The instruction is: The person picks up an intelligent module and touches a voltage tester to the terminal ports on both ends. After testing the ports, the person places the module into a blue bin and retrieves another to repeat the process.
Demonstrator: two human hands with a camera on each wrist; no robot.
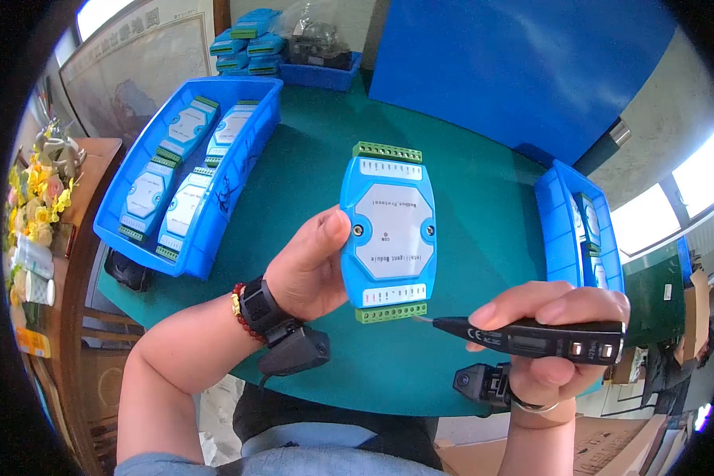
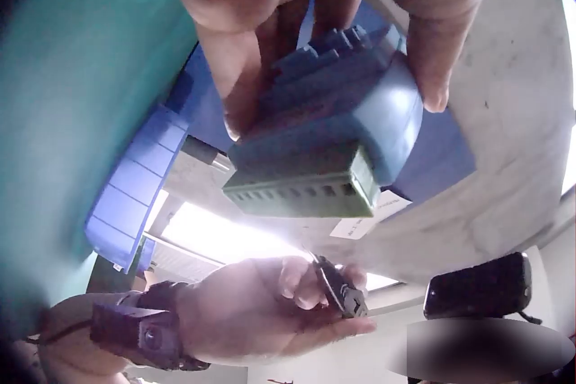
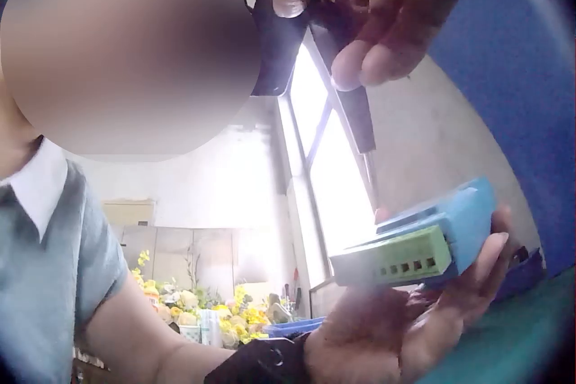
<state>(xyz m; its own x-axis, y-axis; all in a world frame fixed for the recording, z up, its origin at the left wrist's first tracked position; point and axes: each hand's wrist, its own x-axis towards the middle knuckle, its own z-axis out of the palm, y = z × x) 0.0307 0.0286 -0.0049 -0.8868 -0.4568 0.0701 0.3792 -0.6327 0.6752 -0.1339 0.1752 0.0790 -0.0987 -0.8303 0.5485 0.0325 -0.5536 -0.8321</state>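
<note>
The right hand (image 1: 567, 305) curls its fingers round a digital test screwdriver (image 1: 523, 339), tip at the near terminal block (image 1: 390, 313), contact unclear; the tip could skid off if the blue Intelligent Module (image 1: 394, 230) twists in its one-sided hold. The left hand (image 1: 303, 266) grips the module's left side above the surface's (image 1: 484, 214) middle, lettering upside-down in the head view, long axis pointing toward the surface's far edge.
</note>
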